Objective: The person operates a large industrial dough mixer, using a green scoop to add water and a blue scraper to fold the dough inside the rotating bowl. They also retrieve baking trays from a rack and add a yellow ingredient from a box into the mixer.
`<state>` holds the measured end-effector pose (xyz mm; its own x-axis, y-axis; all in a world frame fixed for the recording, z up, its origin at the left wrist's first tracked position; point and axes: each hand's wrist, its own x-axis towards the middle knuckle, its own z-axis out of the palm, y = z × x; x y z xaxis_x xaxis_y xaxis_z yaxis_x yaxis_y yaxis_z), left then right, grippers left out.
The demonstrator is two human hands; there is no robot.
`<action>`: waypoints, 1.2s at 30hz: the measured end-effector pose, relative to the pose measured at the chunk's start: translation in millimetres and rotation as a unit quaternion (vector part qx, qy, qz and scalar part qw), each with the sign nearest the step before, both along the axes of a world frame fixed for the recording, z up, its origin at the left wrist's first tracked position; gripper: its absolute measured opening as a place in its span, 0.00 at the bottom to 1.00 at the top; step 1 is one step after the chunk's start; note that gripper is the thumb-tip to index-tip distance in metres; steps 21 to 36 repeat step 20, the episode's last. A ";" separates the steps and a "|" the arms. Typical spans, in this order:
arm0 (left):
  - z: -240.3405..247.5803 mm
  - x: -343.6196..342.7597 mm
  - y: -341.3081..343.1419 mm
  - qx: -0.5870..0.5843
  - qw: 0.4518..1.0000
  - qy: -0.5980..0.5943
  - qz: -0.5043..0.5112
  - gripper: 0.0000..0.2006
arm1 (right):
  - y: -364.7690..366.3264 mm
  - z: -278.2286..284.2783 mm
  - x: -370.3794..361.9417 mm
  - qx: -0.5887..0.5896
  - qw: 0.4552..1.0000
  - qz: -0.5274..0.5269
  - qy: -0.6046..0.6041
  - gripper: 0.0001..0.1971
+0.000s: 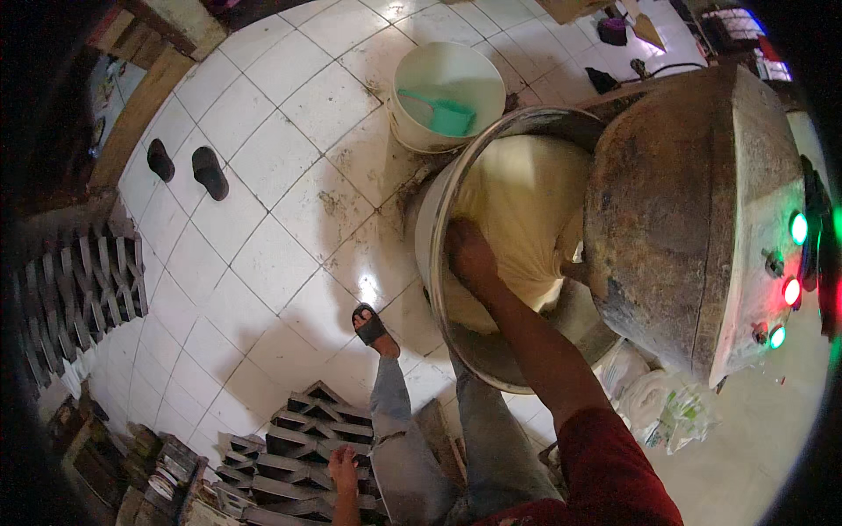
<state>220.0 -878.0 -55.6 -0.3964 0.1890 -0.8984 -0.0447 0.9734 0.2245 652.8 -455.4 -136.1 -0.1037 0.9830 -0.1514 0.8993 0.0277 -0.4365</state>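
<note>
A large round metal mixing bowl (436, 272) stands in front of me to the right, with a big mass of pale yellow dough (526, 188) in it. My right hand (471, 254) reaches down inside the bowl and rests against the dough near the left wall. Its fingers are in shadow and hard to make out. The mixer's worn, brownish head (667, 210) overhangs the bowl's right side, and the dough bunches around the metal part beneath it. My left hand (343, 463) hangs low beside my leg, fingers loosely bent and holding nothing, over stacked dark metal pans (303, 447).
Beyond the bowl stands a white bucket (405, 131) with a green plastic scoop (451, 118) inside. Lit green and red buttons (791, 291) are on the mixer's right side. A clear plastic bag (680, 416) lies below it. More metal pans (83, 285) and dark slippers (209, 173) are at left.
</note>
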 end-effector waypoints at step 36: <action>19.6 -30.7 62.2 -0.005 0.998 -0.058 -0.030 0.16 | -58.9 47.2 9.2 -0.327 0.939 0.087 0.058 0.25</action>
